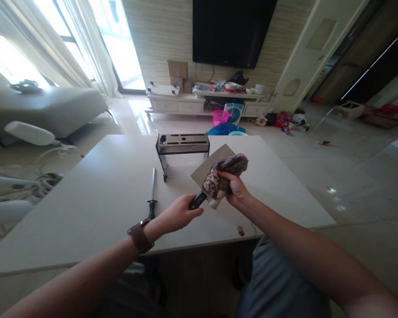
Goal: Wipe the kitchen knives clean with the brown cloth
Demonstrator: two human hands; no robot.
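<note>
My left hand (181, 214) is closed around the black handle of a cleaver (208, 162), whose broad blade points up and away to the right. In my right hand (235, 189) is a brown patterned cloth (230, 168), pressed against the blade near the handle and covering part of it. Both are held over the white table (112, 212). To the left of them lies a sharpening steel (153, 187) with a black handle, partly behind my left wrist. A knife block (184, 143) with a slotted metal top stands beyond the cleaver.
A small brown and yellow item (241, 231) lies by the table's near edge. Past the far edge are a pink basket (220, 117) and a blue item (222, 129). A white chair (31, 132) stands at the left, and a cluttered TV cabinet (192, 106) against the wall.
</note>
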